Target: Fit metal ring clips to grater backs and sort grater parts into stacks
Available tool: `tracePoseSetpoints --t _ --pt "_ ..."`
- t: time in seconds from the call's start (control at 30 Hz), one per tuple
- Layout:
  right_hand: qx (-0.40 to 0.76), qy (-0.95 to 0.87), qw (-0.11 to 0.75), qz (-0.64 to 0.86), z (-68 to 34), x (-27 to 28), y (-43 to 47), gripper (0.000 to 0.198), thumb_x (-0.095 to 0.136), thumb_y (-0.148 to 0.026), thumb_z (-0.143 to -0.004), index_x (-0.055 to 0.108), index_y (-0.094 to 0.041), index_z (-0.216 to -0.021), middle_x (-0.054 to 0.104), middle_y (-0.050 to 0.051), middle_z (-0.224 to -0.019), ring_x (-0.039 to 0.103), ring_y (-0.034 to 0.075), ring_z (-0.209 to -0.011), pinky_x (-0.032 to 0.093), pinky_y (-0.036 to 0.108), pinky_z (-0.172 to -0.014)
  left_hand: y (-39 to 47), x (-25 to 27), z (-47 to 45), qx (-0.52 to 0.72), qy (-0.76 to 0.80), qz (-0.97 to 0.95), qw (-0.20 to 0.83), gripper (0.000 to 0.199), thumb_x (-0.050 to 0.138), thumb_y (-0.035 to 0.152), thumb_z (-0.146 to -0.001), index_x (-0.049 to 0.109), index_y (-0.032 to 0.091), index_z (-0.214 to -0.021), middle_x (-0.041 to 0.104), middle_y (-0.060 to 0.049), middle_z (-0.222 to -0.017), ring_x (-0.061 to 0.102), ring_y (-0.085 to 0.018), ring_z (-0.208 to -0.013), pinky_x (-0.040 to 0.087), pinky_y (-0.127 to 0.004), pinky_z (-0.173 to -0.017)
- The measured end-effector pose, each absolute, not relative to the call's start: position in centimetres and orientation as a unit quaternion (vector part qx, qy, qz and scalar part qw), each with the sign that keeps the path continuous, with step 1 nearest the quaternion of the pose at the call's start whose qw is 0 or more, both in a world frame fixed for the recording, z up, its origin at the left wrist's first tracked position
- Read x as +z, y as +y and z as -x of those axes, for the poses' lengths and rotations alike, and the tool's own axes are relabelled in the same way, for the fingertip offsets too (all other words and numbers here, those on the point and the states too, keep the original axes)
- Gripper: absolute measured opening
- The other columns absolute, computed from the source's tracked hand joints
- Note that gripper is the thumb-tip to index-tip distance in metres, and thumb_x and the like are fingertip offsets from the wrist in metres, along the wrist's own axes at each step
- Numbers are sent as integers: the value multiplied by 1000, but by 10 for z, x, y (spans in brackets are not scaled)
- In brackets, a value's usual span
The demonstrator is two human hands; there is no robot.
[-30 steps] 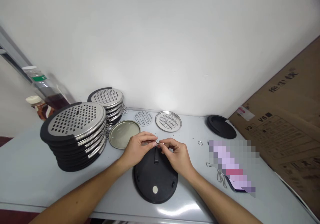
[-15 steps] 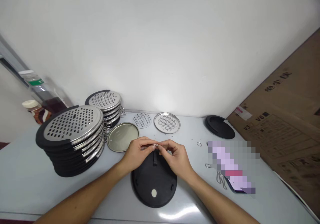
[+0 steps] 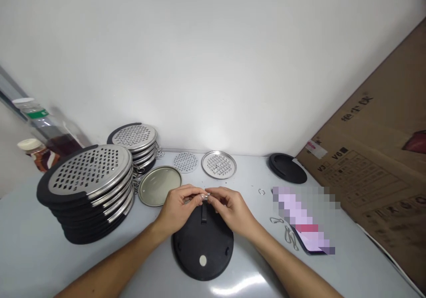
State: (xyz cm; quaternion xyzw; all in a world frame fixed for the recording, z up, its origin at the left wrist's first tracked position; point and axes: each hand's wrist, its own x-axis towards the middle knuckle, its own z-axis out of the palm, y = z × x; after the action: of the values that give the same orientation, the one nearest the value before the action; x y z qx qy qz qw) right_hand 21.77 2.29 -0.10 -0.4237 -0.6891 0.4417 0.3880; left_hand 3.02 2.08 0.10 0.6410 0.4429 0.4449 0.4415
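My left hand (image 3: 182, 207) and my right hand (image 3: 229, 207) meet with pinched fingertips on a small shiny metal piece (image 3: 206, 196). Fingers cover most of its shape. Just below the fingertips runs the short black strap (image 3: 204, 213) of a round black disc (image 3: 203, 240), which lies on the table under both hands. The disc bears a pale oval spot (image 3: 203, 260) near its front edge. Left of my left hand rests a shallow round metal lid (image 3: 159, 186). A thin wire ring (image 3: 261, 192) and several metal carabiner clips (image 3: 288, 234) lie to the right.
Two stacks of black-rimmed perforated discs, a near one (image 3: 89, 169) and a far one (image 3: 135, 136), stand at left beside bottles (image 3: 49, 125). A perforated sheet (image 3: 185, 162), a perforated metal dish (image 3: 218, 165), another black disc (image 3: 288, 168), a blurred purple item (image 3: 299, 218) and a cardboard box (image 3: 376, 156) are around.
The whole view has shifted slightly. Both hands stay pinched together at the strap, and my right fingers have drawn a little closer to the left ones.
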Motion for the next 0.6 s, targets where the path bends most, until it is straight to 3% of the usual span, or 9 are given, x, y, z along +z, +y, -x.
tracePoseSetpoints --t 0.1,0.37,0.6 --pt "363 -753 367 409 -219 8 18 25 51 -26 -95 72 -25 -108 66 4 -84 60 17 -82 46 29 -76 19 3 -32 447 443 -627 458 17 64 30 -86 74 17 -90 68 -5 -87 64 -14 -72 54 -26 -72" --pt "380 -718 384 440 -223 4 22 23 53 -29 -94 75 -23 -98 66 3 -79 62 17 -76 47 28 -72 27 9 -25 430 473 -558 528 11 67 23 -79 62 17 -86 60 3 -68 61 -11 -63 50 -21 -62" --pt "373 -670 430 476 -222 -7 26 18 60 -30 -88 76 -22 -94 72 5 -88 64 18 -73 49 29 -67 30 6 -22 387 512 -566 517 17 66 28 -79 67 13 -89 66 -2 -71 64 -14 -68 50 -25 -66"
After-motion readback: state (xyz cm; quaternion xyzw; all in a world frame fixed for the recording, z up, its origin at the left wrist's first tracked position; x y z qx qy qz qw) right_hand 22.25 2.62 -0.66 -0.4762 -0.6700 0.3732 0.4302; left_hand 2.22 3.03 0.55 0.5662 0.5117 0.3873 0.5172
